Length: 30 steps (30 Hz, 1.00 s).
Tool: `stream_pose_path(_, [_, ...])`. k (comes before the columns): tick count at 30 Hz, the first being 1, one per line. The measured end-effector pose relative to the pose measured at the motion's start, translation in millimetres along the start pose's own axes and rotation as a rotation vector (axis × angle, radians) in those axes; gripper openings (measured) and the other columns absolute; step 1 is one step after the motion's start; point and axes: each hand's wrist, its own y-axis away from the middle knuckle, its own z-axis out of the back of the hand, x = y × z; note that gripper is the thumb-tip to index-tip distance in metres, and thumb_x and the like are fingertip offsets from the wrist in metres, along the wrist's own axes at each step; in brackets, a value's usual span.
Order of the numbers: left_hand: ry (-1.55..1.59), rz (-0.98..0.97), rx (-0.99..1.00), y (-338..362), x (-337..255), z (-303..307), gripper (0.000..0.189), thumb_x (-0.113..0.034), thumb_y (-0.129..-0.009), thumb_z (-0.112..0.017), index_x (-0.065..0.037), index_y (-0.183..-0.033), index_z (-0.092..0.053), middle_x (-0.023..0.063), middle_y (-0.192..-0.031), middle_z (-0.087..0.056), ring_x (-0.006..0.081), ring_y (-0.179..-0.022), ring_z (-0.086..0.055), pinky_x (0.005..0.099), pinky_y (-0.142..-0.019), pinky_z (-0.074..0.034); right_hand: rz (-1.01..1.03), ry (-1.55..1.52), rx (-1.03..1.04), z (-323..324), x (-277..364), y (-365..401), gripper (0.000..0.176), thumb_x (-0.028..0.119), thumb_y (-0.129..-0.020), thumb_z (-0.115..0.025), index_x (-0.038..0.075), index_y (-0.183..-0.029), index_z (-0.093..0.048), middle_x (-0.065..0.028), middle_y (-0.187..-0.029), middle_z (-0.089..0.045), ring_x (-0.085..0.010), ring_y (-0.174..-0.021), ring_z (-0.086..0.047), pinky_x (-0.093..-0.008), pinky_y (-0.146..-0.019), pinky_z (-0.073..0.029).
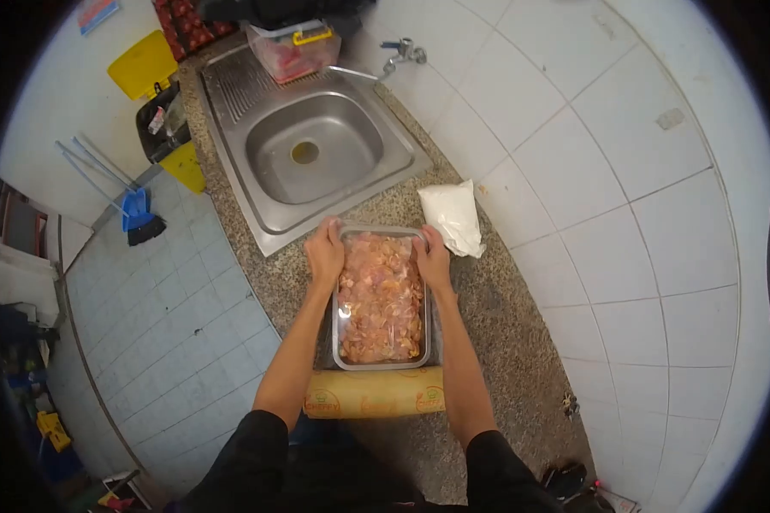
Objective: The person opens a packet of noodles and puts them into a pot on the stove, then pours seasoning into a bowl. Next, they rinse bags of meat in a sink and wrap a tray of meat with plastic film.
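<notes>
A rectangular metal tray (pixel 338 342) of pinkish meat pieces (pixel 381 295) rests on the speckled counter, with clear plastic film over the meat. My left hand (pixel 325 254) is closed at the tray's far left corner, fingers on the rim. At the far right corner my right hand (pixel 433 258) is closed in the same way, its fingers on the rim and film. Along the tray's near edge lies a yellow printed roll of wrap (pixel 376 392). A white plastic bag (pixel 452 218) lies just beyond my right hand.
Beyond the tray is a steel sink (pixel 316 150) with a wall tap (pixel 393 60). A clear plastic box (pixel 291 53) stands on the drainboard. The tiled wall is on the right. On the floor at left are a blue broom (pixel 139 214) and a yellow-lidded bin (pixel 182 164).
</notes>
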Motion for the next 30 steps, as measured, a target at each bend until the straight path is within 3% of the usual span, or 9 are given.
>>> stream_pose_path(4, [-0.118,0.101,0.059,-11,31,-9,0.021,-0.021,-0.098,-0.054,-0.003,-0.106,-0.063,0.0207,-0.078,-0.069,0.0442,-0.076,-0.067,0.0476,-0.071,-0.051,-0.265,-0.276,0.044,-2,-3,7,0.039,0.026,-0.102,-0.058,-0.001,-0.129,-0.054,-0.0098,-0.118,-0.066,-0.0143,-0.102,-0.062,-0.0280,-0.089,-0.049])
stream_pose_path(7, [-0.071,0.305,0.189,-6,7,8,0.029,-0.024,-0.098,-0.058,-0.006,-0.120,-0.054,0.0189,-0.080,-0.068,0.0384,-0.079,-0.068,0.0422,-0.073,-0.051,-0.290,-0.679,-0.054,-9,-12,21,0.037,0.023,-0.101,-0.060,0.001,-0.132,-0.056,-0.0067,-0.120,-0.065,-0.0123,-0.105,-0.061,-0.0263,-0.091,-0.048])
stream_pose_path(10, [0.224,0.119,0.147,26,34,-11,0.031,-0.029,-0.100,-0.059,-0.003,-0.117,-0.055,0.0150,-0.098,-0.069,0.0269,-0.092,-0.067,0.0350,-0.083,-0.050,-0.515,-0.952,-0.034,-17,-37,27,0.041,0.021,-0.098,-0.065,0.002,-0.134,-0.056,-0.0054,-0.121,-0.065,-0.0114,-0.107,-0.060,-0.0256,-0.091,-0.048])
stream_pose_path(11, [0.314,0.295,0.243,26,11,0,0.037,-0.032,-0.101,-0.060,-0.001,-0.122,-0.056,0.0111,-0.115,-0.065,0.0182,-0.105,-0.060,0.0299,-0.092,-0.046,-0.547,-1.054,-0.025,-11,-26,29,0.045,0.020,-0.098,-0.065,0.001,-0.137,-0.055,-0.0055,-0.123,-0.065,-0.0115,-0.109,-0.060,-0.0248,-0.093,-0.047])
stream_pose_path(18, [0.667,0.871,0.480,34,-51,41,0.055,-0.046,-0.106,-0.040,0.002,-0.129,-0.058,0.0117,-0.127,-0.061,0.0181,-0.111,-0.060,0.0307,-0.096,-0.048,-0.728,-1.144,0.002,38,54,61,0.053,0.026,-0.099,-0.062,-0.001,-0.143,-0.049,-0.0073,-0.131,-0.063,-0.0142,-0.117,-0.059,-0.0276,-0.100,-0.046])
stream_pose_path(23, [0.787,1.099,0.523,106,-92,101,0.057,-0.047,-0.108,-0.034,0.001,-0.123,-0.061,0.0108,-0.113,-0.068,0.0175,-0.099,-0.067,0.0305,-0.084,-0.056,-0.830,-0.890,0.024,59,52,146,0.050,0.031,-0.101,-0.060,-0.002,-0.138,-0.053,-0.0092,-0.128,-0.064,-0.0177,-0.120,-0.057,-0.0294,-0.104,-0.041])
stream_pose_path(27, [0.632,1.000,0.513,155,-104,135,0.052,-0.044,-0.108,-0.037,-0.001,-0.111,-0.065,0.0078,-0.099,-0.070,0.0142,-0.085,-0.066,0.0296,-0.072,-0.056,-0.732,-0.831,-0.237,91,112,236,0.037,0.026,-0.103,-0.056,-0.002,-0.127,-0.059,-0.0097,-0.123,-0.065,-0.0177,-0.112,-0.060,-0.0313,-0.098,-0.046])
stream_pose_path(29, [0.511,0.939,0.495,173,-83,140,0.049,-0.044,-0.107,-0.041,-0.001,-0.106,-0.066,0.0057,-0.095,-0.068,0.0124,-0.080,-0.063,0.0286,-0.068,-0.053,-0.364,0.436,-0.249,127,90,313,0.046,0.029,-0.101,-0.058,-0.005,-0.132,-0.054,-0.0144,-0.123,-0.065,-0.0202,-0.108,-0.062,-0.0359,-0.094,-0.048])
stream_pose_path(30, [0.456,0.904,0.477,177,-77,143,0.048,-0.044,-0.107,-0.042,-0.002,-0.104,-0.066,0.0047,-0.093,-0.067,0.0116,-0.077,-0.062,0.0281,-0.067,-0.052,-0.527,0.433,-0.083,140,91,350,0.049,0.028,-0.097,-0.060,-0.004,-0.133,-0.054,-0.0162,-0.108,-0.066,-0.0269,-0.098,-0.064,-0.0390,-0.087,-0.049])
